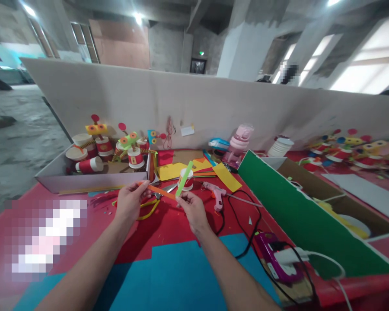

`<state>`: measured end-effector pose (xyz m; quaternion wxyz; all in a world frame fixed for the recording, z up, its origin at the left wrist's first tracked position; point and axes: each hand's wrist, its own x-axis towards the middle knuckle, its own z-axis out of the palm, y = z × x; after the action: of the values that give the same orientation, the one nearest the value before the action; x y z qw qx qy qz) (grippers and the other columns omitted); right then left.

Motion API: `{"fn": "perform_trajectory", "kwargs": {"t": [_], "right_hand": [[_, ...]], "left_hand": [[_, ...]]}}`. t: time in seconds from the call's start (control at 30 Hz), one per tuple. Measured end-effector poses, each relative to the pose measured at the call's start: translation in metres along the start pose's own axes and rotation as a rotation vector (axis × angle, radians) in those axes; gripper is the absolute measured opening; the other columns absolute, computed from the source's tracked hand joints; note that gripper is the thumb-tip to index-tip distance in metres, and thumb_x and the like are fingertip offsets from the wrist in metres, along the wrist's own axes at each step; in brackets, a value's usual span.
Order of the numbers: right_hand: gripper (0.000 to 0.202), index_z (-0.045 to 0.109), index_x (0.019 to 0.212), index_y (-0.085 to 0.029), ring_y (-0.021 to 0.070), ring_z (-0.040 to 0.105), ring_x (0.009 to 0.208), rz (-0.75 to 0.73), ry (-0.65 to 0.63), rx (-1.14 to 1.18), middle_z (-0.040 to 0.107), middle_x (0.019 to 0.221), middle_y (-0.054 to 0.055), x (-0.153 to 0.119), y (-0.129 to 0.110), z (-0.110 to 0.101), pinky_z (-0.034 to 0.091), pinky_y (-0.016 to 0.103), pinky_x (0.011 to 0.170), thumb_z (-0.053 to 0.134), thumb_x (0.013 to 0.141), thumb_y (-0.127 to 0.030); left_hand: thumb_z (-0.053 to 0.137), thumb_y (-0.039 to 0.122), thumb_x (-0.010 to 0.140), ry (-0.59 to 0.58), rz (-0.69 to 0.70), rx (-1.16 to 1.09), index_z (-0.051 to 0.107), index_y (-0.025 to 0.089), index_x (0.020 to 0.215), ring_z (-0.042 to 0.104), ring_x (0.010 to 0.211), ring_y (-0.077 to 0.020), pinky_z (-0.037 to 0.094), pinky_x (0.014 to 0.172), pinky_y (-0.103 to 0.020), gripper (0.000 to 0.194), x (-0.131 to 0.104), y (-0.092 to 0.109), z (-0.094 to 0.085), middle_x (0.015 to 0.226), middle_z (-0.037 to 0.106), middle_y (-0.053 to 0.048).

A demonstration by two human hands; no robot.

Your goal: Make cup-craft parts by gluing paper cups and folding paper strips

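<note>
My left hand (129,202) pinches one end of an orange paper strip (160,191) that runs to the right across the red table top (168,224). My right hand (192,208) holds a green paper strip (184,178) that stands up at a slant and meets the orange strip where my fingers grip. Both hands hover above the table, just in front of a paper cup with a red band (186,180) and a pair of scissors (164,190).
A pink glue gun (216,194) lies right of my right hand, its black cord running to a purple power strip (274,258). A white box (84,179) of finished cup figures stands at the left. Yellow and orange sheets (227,177), a pink bottle (238,144) and a green-sided box (298,216) are nearby.
</note>
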<state>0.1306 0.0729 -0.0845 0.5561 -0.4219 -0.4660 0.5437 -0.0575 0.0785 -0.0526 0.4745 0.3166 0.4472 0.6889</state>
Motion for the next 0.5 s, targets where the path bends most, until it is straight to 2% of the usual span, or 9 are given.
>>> {"fn": "perform_trajectory", "kwargs": {"t": [0.13,0.2,0.3,0.37,0.43,0.5], "right_hand": [[0.021,0.062,0.074,-0.018,0.0101,0.051,0.058,-0.003,0.102,0.134,0.057,0.065,-0.003,0.003,0.003,0.0,0.042,0.024,0.06,0.073,0.067,-0.034],[0.023,0.061,0.076,-0.019,0.0099,0.053,0.058,0.015,0.113,0.226,0.057,0.065,-0.004,0.003,0.004,0.001,0.044,0.024,0.061,0.074,0.065,-0.033],[0.025,0.061,0.077,-0.018,0.0115,0.056,0.06,0.034,0.068,0.281,0.061,0.065,-0.002,0.0,0.004,0.005,0.046,0.025,0.062,0.075,0.065,-0.033],[0.024,0.062,0.077,-0.017,0.0126,0.057,0.06,0.043,0.016,0.283,0.063,0.066,0.0,-0.003,0.005,0.007,0.046,0.026,0.061,0.074,0.066,-0.034],[0.022,0.062,0.073,-0.016,0.0127,0.056,0.058,0.055,-0.022,0.261,0.062,0.063,-0.001,-0.005,0.007,0.008,0.046,0.026,0.06,0.073,0.067,-0.034],[0.021,0.062,0.068,-0.016,0.0123,0.055,0.058,0.069,-0.032,0.217,0.061,0.06,-0.002,-0.006,0.009,0.009,0.045,0.026,0.061,0.074,0.065,-0.033]], "left_hand": [[0.073,0.037,0.068,0.073,0.201,-0.059,0.066,0.014,0.079,0.055,0.054,-0.0075,0.045,0.052,-0.019,0.027,-0.003,0.008,0.001,0.064,0.06,0.002],[0.069,0.038,0.072,0.039,0.19,-0.008,0.064,0.016,0.081,0.055,0.054,-0.0079,0.045,0.051,-0.02,0.025,-0.016,0.002,0.01,0.067,0.061,0.002],[0.066,0.038,0.076,-0.199,0.02,0.125,0.061,0.017,0.083,0.053,0.055,-0.0086,0.044,0.051,-0.02,0.023,-0.041,-0.018,0.028,0.069,0.06,0.001],[0.066,0.04,0.076,-0.328,-0.019,0.175,0.059,0.016,0.081,0.052,0.054,-0.009,0.043,0.049,-0.02,0.025,-0.052,-0.032,0.036,0.067,0.058,0.002],[0.065,0.04,0.076,-0.374,-0.009,0.212,0.057,0.017,0.08,0.051,0.054,-0.0092,0.042,0.05,-0.021,0.025,-0.056,-0.041,0.038,0.068,0.058,0.002],[0.064,0.039,0.078,-0.37,0.024,0.246,0.056,0.017,0.078,0.05,0.053,-0.0089,0.042,0.052,-0.022,0.024,-0.054,-0.046,0.034,0.066,0.057,0.003]]}}
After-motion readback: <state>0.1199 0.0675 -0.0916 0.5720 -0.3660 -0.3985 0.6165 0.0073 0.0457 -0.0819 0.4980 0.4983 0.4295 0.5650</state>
